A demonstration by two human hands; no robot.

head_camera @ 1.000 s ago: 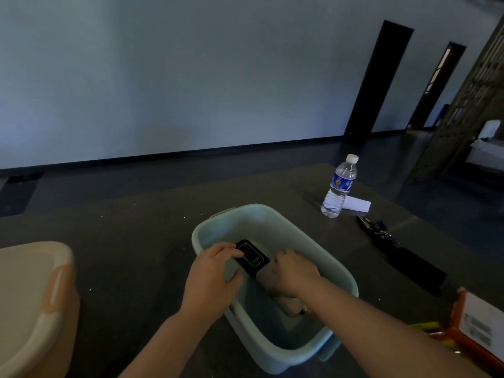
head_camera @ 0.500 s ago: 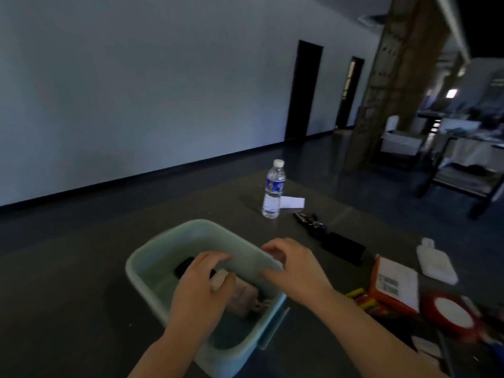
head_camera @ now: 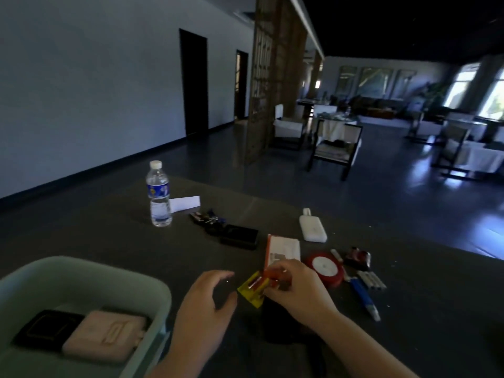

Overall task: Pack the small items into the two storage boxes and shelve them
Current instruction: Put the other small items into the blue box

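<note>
The right hand (head_camera: 297, 291) pinches a small yellow packet (head_camera: 252, 291) and an orange item (head_camera: 272, 275) just above the dark counter (head_camera: 109, 241); its fingers curl round both. The left hand (head_camera: 203, 304) hovers just beside the packet, fingers loosely spread and holding nothing. The pale green storage box (head_camera: 152, 285) stands at lower left and contains a black square case (head_camera: 45, 330) touching a pink pouch (head_camera: 105, 336). Loose items lie to the right: an orange-edged white carton (head_camera: 283, 248), a red round tape reel (head_camera: 326, 267), a blue marker (head_camera: 362, 297), a white power bank (head_camera: 312, 229), a black box (head_camera: 240, 236) and keys (head_camera: 207, 216). A water bottle (head_camera: 158, 195) with a blue label stands upright beside a white paper slip (head_camera: 185, 203). No label text is legible.
</note>
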